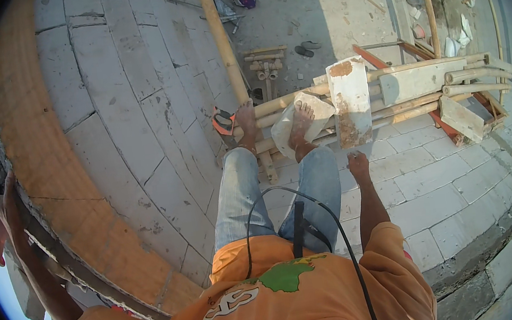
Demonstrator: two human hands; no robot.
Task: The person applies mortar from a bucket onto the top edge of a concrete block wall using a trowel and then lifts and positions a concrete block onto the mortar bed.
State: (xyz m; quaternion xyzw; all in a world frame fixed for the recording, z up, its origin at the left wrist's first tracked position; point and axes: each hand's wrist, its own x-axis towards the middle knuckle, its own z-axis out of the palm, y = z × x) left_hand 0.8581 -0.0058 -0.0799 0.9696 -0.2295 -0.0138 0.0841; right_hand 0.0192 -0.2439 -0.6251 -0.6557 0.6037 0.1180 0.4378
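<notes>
Two hands: I am seeing them well apart, one out at each side of the body.
Right hand (357, 163): it is hanging just below the near end of the block (351, 100), fingers loosely curled and closing on nothing that I can see. I cannot tell whether it is touching the block.
Left hand (8, 197): it is reaching out to the wall top (48, 185) at the far left. The rim is bending the view there, so I cannot tell whether it is gripping anything.
Block: it is lying flat across the poles (413, 86), a long pale slab smeared with brown mortar at both ends, just ahead of the right foot (300, 130).
Footing: both bare feet are standing on the poles, the right one on a pale slab piece (320, 110), the left foot (246, 123) beside an orange tool (222, 122).
Done, I am judging: many courses of the wall (131, 79) are standing with closed joints, and the block is already carrying mortar.
Left, I am judging: the block is not yet lifted or set, and the wall top is looking rough and unfinished.
Below: loose scraps and sandals are lying on the ground (328, 17).
</notes>
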